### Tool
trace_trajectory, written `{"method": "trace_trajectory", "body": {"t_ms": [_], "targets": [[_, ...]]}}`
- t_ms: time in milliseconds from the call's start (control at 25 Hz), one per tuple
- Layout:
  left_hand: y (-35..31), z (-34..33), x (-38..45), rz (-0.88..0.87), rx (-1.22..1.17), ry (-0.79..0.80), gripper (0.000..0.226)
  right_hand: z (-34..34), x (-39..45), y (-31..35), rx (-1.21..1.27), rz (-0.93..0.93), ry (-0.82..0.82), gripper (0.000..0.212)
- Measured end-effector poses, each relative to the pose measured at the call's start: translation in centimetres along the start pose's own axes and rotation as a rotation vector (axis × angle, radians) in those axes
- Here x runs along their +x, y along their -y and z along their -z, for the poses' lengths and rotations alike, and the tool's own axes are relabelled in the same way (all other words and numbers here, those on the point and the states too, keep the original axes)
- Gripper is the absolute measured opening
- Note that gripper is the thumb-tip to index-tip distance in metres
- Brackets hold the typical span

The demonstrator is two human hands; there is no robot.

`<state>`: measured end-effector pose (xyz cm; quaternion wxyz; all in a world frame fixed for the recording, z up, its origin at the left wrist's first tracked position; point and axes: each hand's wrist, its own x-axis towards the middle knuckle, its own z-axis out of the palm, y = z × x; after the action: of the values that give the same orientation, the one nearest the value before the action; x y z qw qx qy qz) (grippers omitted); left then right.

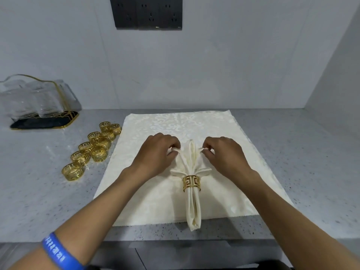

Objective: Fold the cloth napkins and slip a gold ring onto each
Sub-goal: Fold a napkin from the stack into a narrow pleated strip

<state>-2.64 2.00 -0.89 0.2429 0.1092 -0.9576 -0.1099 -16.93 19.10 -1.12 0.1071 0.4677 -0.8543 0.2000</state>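
Note:
A cream folded napkin (193, 207) lies lengthwise on top of a flat cream napkin (148, 191) spread on the counter. A gold ring (191, 183) with a key pattern circles the folded napkin at its middle. Above the ring the cloth fans into leaf-like flaps. My left hand (155, 154) pinches the left flap's tip and my right hand (224, 154) pinches the right flap's tip, one on each side of the upright centre fold. Several loose gold rings (91, 151) lie in a cluster left of the flat napkin.
A clear glass holder with gold trim (37, 98) stands on a black tray (44, 121) at the back left. The grey speckled counter (292, 152) meets a grey wall with black sockets (148, 13). The counter's front edge runs below the napkins.

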Motion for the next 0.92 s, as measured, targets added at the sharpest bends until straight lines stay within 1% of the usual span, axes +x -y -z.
{"method": "trace_trajectory", "body": {"t_ms": [40,80,160,200,240,280,320,360,400,440,480,560,600,680,760,920], "targets": [[0.7,0.3,-0.8,0.002,-0.015,-0.022,0.006,0.1,-0.7,-0.9,0.008,-0.026,-0.016,0.01],[1.4,0.5,-2.0,0.015,-0.024,-0.036,0.006,0.2,-1.6,-2.0,0.04,-0.067,-0.014,0.009],[2.3,0.6,-4.4,0.069,-0.071,-0.067,0.018,0.5,-3.5,-3.0,0.134,-0.182,-0.014,0.011],[2.3,0.5,-5.6,0.094,-0.107,-0.078,0.026,0.5,-4.5,-2.7,0.156,-0.246,-0.041,0.014],[2.0,0.3,-6.4,0.099,-0.141,-0.065,0.03,0.5,-5.4,-1.8,0.154,-0.29,-0.086,0.02],[1.4,-0.1,-7.0,0.08,-0.16,-0.013,0.03,0.5,-6.2,-0.5,0.14,-0.295,-0.112,0.03],[0.4,-0.5,-7.3,0.039,-0.158,0.059,0.027,0.5,-6.8,1.2,0.129,-0.275,-0.094,0.043],[-0.5,-1.1,-7.4,0.003,-0.139,0.126,0.025,0.6,-7.2,3.1,0.124,-0.255,-0.026,0.055],[-1.4,-1.7,-7.4,-0.019,-0.125,0.167,0.024,0.5,-7.6,4.9,0.11,-0.248,0.064,0.062],[-2.1,-2.3,-7.3,-0.019,-0.126,0.184,0.023,0.4,-7.8,6.1,0.081,-0.25,0.137,0.062],[-2.5,-2.8,-7.1,-0.005,-0.145,0.186,0.021,0.1,-7.8,6.8,0.035,-0.258,0.177,0.06],[-3.0,-3.4,-6.8,0.021,-0.203,0.188,0.016,-0.3,-7.5,6.9,-0.058,-0.272,0.179,0.047],[-3.1,-3.6,-6.6,0.022,-0.207,0.21,0.018,-0.4,-7.4,6.5,-0.075,-0.273,0.167,0.039],[-3.2,-4.0,-5.8,0.014,-0.182,0.267,0.022,-0.5,-7.1,5.1,-0.061,-0.292,0.128,0.03],[-3.0,-4.5,-4.2,0.034,-0.181,0.276,0.02,-0.2,-6.5,3.1,-0.044,-0.323,0.066,0.031],[-1.7,-6.4,2.1,0.113,-0.194,0.178,0.01,2.2,-2.6,-2.9,-0.075,-0.373,-0.101,0.034]]}}
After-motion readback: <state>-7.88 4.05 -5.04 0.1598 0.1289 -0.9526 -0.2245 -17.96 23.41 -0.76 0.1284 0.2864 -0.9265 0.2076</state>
